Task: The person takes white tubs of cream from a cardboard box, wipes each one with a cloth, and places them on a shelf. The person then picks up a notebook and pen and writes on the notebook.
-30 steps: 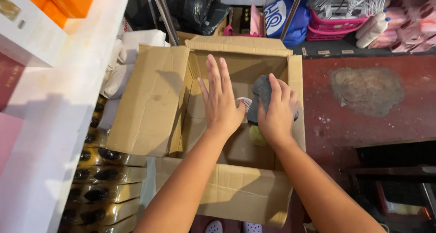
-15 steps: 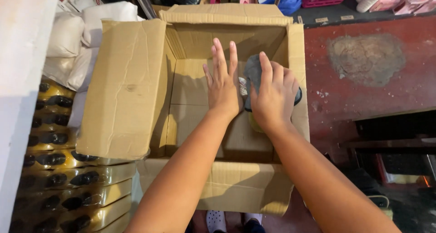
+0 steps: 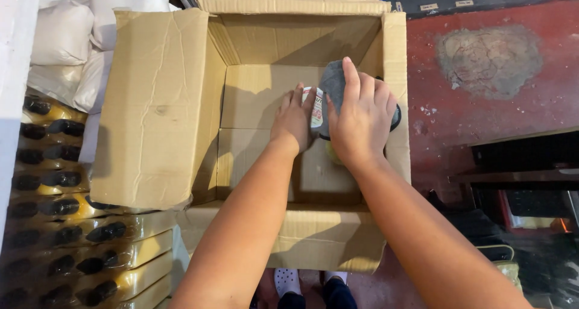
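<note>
An open brown cardboard box [image 3: 157, 116] stands in front of me, flaps spread. Both my arms reach down into it. My right hand [image 3: 360, 121] lies over a dark grey padded item [image 3: 332, 83] with a printed label, pressing it against the box's right inner wall. My left hand [image 3: 294, 119] is deeper in the box beside it, its fingers curled and touching the label edge of the same item. The box floor to the left of my hands is bare cardboard.
Left of the box are stacked gold packs [image 3: 54, 224] with dark oval windows and white sacks [image 3: 63, 34] behind them. A red floor with a grey patch [image 3: 490, 59] lies to the right, then dark shelving [image 3: 525, 188]. My white shoes [image 3: 288, 280] show below the box.
My view has come closer and lower over the box. Both hands have gone deeper inside with the grey item, and my left fingers have curled from flat to bent.
</note>
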